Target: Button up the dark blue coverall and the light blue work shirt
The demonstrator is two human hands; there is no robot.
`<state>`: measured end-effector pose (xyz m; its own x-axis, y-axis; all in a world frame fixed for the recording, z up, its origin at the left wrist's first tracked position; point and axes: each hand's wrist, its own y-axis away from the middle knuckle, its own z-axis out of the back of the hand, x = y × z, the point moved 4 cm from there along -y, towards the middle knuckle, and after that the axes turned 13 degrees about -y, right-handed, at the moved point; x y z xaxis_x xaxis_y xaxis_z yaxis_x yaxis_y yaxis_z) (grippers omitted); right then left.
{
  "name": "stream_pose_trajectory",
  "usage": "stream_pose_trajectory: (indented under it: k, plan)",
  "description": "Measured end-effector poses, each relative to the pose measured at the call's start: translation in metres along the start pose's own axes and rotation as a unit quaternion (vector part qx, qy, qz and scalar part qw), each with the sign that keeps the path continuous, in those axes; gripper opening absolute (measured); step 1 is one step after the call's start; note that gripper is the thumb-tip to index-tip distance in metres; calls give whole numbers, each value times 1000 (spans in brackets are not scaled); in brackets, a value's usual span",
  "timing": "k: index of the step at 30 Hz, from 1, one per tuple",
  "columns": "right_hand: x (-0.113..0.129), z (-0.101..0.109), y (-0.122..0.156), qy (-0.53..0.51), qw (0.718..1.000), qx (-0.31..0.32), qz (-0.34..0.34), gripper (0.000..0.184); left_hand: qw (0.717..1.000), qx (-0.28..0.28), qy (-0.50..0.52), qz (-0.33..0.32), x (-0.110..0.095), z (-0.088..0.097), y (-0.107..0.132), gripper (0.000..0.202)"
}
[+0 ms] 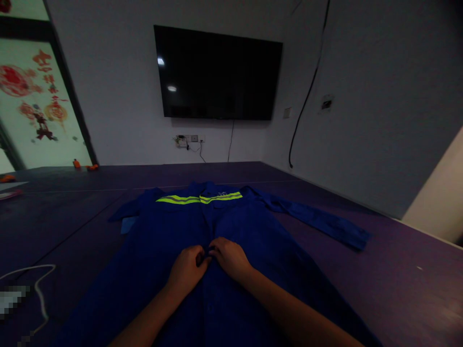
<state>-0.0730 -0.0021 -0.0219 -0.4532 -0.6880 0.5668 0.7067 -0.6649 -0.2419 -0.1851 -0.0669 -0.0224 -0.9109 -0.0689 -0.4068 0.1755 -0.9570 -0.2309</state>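
A blue work jacket (249, 231) with a yellow-green reflective stripe across the chest lies spread out, front side up, collar away from me. Its right-hand sleeve stretches out to the side; the other one is bent at the far left. At the middle of the front, my left hand (190, 265) pinches the edge of the jacket's front opening. Close against it, my right hand (229, 255) grips the same edge with bent fingers. The fingertips of both hands nearly meet, and whatever small part lies between them is hidden.
Under the jacket is a dark purple surface (390, 279). A white cable (41, 294) lies at the left beside a blurred-out object. Small orange items (76, 164) stand near the glass door. A television (220, 77) hangs on the far wall, and a black cable (307, 96) runs down the right wall.
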Motion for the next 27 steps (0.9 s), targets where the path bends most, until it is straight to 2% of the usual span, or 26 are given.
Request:
stream_pose_trajectory:
  k: [17,27]
  plan:
    - [1,2,-1,-3,1000,-8,-24,20,1000,17,-19,-18,-6,0,2,17]
    - [-3,1,-1,-30,999,-7,-10,16,999,9,-34,13,-4,0,4,11]
